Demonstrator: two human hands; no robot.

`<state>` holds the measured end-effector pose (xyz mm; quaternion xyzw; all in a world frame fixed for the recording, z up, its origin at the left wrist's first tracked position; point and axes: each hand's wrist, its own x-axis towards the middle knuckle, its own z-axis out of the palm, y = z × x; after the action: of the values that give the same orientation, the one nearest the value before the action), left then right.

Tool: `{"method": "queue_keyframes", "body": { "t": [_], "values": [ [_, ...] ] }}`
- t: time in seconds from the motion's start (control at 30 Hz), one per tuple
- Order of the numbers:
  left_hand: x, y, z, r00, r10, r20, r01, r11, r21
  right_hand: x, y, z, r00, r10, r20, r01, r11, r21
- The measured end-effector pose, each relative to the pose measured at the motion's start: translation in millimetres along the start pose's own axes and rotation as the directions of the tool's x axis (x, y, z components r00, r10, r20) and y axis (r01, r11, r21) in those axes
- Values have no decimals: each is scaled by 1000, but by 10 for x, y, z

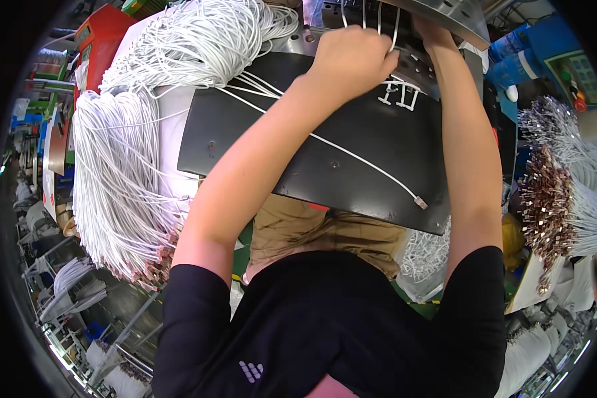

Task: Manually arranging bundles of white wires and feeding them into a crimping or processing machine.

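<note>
My left hand (355, 60) is closed at the front of a metal machine, its fingers curled round white cables (396, 30) that rise past the knuckles. My right hand (432, 32) reaches in under the machine's metal block (454, 20), which hides its fingers. Below the hands, small white plastic moulding scraps (401, 96) lie on the edge of the machine bed. One white cable (365, 161) runs under my left forearm across the black work plate (245, 142) and ends in a clear plug (420, 202).
Big bundles of white cable (116, 166) hang and lie at the left, with copper-coloured ends. More bundled cables (550, 205) sit at the right. A clear bag of white scraps (424, 262) is below the plate. A red box (103, 36) stands far left, blue containers (517, 63) far right.
</note>
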<state>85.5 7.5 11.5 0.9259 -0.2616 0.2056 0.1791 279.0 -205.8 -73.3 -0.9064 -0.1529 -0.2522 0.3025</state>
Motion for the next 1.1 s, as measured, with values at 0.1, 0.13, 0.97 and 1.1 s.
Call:
{"method": "queue_keyframes", "body": {
  "t": [0.1, 0.13, 0.97, 1.1],
  "values": [
    [272, -22, -113, 957, -143, 251, 163, 985, -62, 23, 66, -42, 999, -2, 46, 10, 986, -169],
    [344, -18, -112, 906, -197, 375, 242, 967, -76, 24, 97, -93, 998, 0, 59, 13, 973, -229],
    [285, -467, 555, 995, -72, -74, 97, 900, 424, -867, -1007, -315, 980, -197, -23, 166, 876, -453],
    [-217, -505, 320, 916, 135, -377, -6, 946, 323, -1167, -1397, -689, 998, -32, 51, 37, 993, -111]
  ]
}}
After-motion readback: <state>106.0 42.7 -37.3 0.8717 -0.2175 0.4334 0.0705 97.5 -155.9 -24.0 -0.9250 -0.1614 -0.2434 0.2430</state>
